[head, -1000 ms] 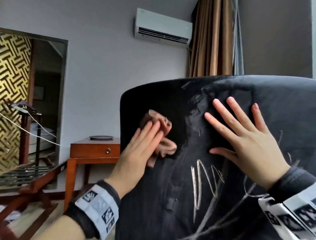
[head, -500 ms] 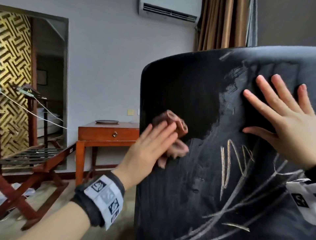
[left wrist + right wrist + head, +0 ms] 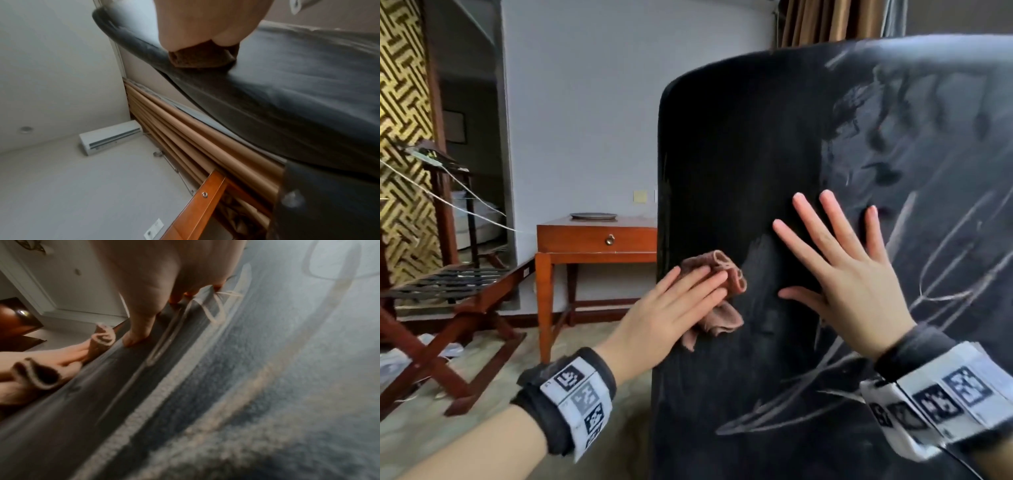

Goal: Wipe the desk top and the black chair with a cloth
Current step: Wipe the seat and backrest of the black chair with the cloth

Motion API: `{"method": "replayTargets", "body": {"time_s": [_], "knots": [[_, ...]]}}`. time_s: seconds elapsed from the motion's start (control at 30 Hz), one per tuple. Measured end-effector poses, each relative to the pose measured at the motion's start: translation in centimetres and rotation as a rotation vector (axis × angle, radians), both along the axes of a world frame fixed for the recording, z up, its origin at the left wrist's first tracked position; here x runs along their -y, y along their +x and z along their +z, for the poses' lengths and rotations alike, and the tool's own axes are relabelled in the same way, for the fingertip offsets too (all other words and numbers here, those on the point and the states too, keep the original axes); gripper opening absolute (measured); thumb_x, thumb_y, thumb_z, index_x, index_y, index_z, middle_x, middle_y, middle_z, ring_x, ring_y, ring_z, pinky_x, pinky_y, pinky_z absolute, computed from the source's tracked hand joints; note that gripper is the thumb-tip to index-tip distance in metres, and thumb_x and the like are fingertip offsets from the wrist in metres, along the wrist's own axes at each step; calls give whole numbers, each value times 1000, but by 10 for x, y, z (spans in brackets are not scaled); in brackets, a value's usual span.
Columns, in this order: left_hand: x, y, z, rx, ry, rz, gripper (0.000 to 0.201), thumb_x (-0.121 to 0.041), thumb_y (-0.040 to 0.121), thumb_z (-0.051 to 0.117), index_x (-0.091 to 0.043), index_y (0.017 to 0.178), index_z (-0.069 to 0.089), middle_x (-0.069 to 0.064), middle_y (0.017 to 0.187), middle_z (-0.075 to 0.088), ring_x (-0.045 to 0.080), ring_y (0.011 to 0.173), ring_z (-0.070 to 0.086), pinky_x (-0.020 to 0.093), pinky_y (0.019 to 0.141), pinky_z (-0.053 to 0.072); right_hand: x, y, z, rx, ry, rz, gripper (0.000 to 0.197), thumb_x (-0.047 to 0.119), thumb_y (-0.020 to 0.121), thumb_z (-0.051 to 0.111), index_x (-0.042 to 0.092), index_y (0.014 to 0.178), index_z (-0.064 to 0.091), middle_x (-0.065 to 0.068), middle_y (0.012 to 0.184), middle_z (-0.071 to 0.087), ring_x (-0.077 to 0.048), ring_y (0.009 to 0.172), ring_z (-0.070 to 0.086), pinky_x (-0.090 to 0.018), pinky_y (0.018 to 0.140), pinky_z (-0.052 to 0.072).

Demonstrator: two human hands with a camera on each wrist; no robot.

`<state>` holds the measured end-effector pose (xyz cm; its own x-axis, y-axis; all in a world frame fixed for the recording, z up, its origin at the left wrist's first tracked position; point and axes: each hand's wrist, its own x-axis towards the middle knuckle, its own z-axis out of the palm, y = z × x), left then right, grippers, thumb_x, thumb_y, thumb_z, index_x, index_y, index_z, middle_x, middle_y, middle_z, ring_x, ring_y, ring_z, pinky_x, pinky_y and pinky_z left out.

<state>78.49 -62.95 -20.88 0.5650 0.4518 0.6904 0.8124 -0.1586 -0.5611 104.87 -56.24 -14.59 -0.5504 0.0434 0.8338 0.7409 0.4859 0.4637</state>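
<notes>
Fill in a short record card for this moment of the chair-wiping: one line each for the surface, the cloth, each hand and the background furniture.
surface: black fabric chair back, pale streak marks on its right part
cloth: crumpled brown-pink cloth, against the chair back near its left edge
left hand: straight fingers pressing the cloth onto the chair
right hand: flat, fingers spread, resting on the chair back, beside the cloth
background: red-brown wooden side table with one drawer

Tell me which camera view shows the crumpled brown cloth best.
The head view: the crumpled brown cloth shows nearly whole, pressed on the black chair back under the left hand. The left wrist view shows one fold under the palm; the right wrist view shows blurred rolled edges.
</notes>
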Motion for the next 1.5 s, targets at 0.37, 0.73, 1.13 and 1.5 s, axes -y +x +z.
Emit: {"method": "replayTargets", "body": {"time_s": [0.37,0.73,1.13,1.5], "knots": [[-4,-6,71,196,128,-14,65,6,89,48,-6,147,20,7,155,13,19,146,0,36,121,2,-4,-1,-3,-11,6,32,82,44,74,68,21,145,35,-7,155,21,-28,144,15,-58,113,9],[-1,-8,49,-11,78,2,57,1,91,37,-9,146,25,7,153,22,17,146,8,38,120,8,-3,0,-5,-33,-6,28,82,43,75,67,23,146,32,-5,155,20,-27,144,14,-58,113,11],[0,-2,24,-21,84,10,51,0,91,29,-7,142,32,8,151,27,17,146,5,38,120,8,-4,7,-9,-44,-42,40,79,39,77,66,23,146,33,-4,155,21,-25,144,14,-55,114,10],[-1,-1,-84,-173,-109,7,69,-15,88,40,-16,151,11,-1,159,6,17,146,11,37,120,3,-9,13,-11,-45,-12,54,78,38,78,68,23,146,33,-4,155,21,-25,144,16,-54,114,13]]}}
